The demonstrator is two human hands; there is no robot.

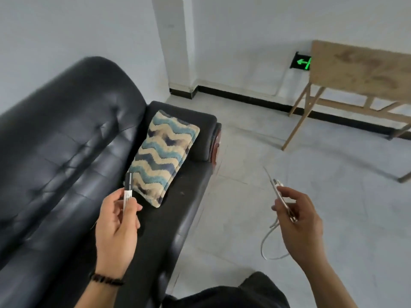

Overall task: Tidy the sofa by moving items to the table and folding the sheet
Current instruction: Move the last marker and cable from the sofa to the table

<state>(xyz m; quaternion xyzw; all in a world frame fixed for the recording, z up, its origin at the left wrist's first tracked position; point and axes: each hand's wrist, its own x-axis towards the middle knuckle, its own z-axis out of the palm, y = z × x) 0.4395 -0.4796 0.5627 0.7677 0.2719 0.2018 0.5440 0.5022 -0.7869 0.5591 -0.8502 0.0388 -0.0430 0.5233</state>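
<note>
A black leather sofa [66,141] fills the left side. On its seat lies a folded sheet [163,156] with a blue and beige zigzag pattern. My left hand [117,230] holds a marker pen [128,192] with a black cap and white barrel, upright above the seat's front. My right hand [298,221] is out over the floor and pinches a thin white device [281,198] with a white cable [270,243] looping below it. A wooden table [360,70] stands at the far right by the wall.
Grey tiled floor [278,152] lies open between the sofa and the table. A green lit exit sign [302,62] sits low on the white wall beside the table. The sofa's armrest [209,138] ends near the middle of the view.
</note>
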